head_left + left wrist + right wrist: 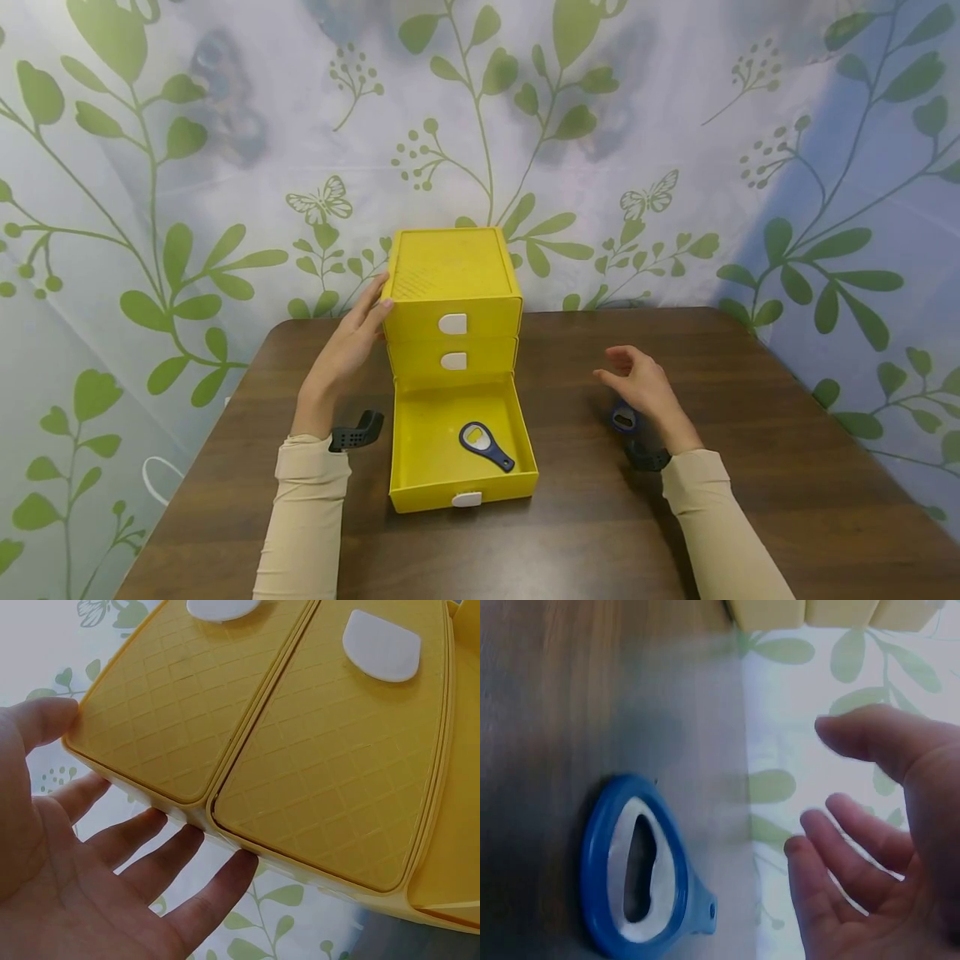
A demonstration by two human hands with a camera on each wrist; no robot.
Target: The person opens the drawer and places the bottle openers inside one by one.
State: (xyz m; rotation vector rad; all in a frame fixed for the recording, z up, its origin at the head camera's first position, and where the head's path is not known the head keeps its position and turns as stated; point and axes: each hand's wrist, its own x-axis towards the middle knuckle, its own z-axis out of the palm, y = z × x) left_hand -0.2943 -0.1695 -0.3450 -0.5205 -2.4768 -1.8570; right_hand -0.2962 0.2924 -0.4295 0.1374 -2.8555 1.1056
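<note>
A small yellow drawer cabinet [453,262] stands on the table with its bottom drawer [423,467] pulled out. Inside that drawer lies a blue-handled bottle opener [495,452] with a metal insert. My left hand [347,350] rests on the cabinet's left side; in the left wrist view its fingertips touch the side wall and the thumb the front edge. To the right, my right hand [647,385] is held above the table with nothing in it, fingers loosely bent. A second blue bottle opener [596,874] lies on the table beneath it, partly hidden by the wrist in the head view.
Two upper drawers with white pull tabs [453,324] are closed. The brown wooden table [577,533] ends at a leaf-patterned cloth [660,108] behind and at the sides. A white cable [152,483] loops by the left edge. Both wrists carry dark straps [356,433].
</note>
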